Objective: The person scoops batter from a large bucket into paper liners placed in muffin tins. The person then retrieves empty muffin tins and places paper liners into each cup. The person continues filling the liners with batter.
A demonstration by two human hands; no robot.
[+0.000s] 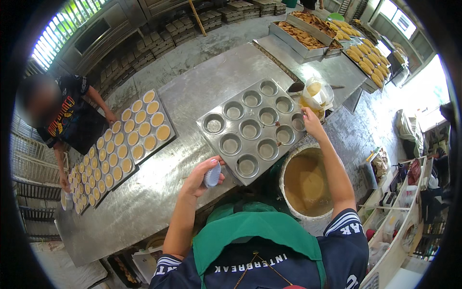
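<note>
A metal muffin tin [257,116] with several round cups lies before me on the steel table [173,159]; no liners are in its cups. Brown residue marks its upper surface in a few spots. My left hand [196,177] holds a small stack of pale fluted paper liners [212,176], its fingers beside the tin's near left corner. At the tin's right edge, my right hand [313,124] grips the rim. Below that arm stands a large bucket of brown batter [306,180].
Trays of filled paper cups [144,129] line the table's left side, where another person [68,112] stands. A batter-smeared plastic jug [317,93] sits beyond my right hand. Farther back are metal boxes of brown baked pieces [301,35] and trays of long breads [368,59].
</note>
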